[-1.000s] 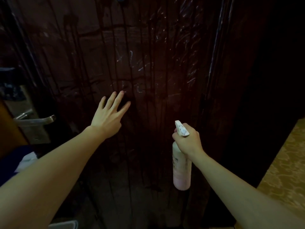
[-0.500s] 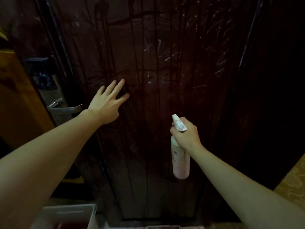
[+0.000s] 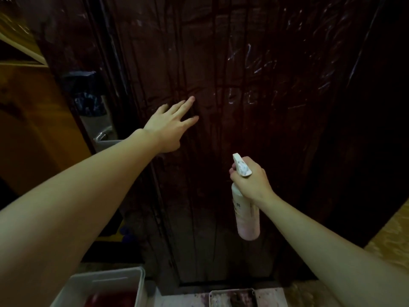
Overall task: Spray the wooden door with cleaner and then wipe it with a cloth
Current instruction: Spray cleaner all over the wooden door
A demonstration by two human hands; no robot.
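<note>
A dark brown wooden door (image 3: 243,85) fills the view, streaked with thin drip lines and pale scratch marks. My left hand (image 3: 170,125) lies flat on the door with fingers spread, just right of the door's edge. My right hand (image 3: 250,182) grips the neck of a pale pink spray bottle (image 3: 245,216) with a white trigger head, held upright a little in front of the door's lower middle, nozzle toward the door. No cloth shows in either hand.
A metal lever handle (image 3: 104,135) sits on the door's left edge, partly behind my left forearm. A white plastic bin (image 3: 104,284) stands on the floor at lower left. A small tray (image 3: 232,296) lies below the door. Patterned wall (image 3: 389,242) at right.
The view has swung down and left, bringing the bin and tray into sight. My left hand stays flat on the door; my right hand keeps the bottle at about the same spot.
</note>
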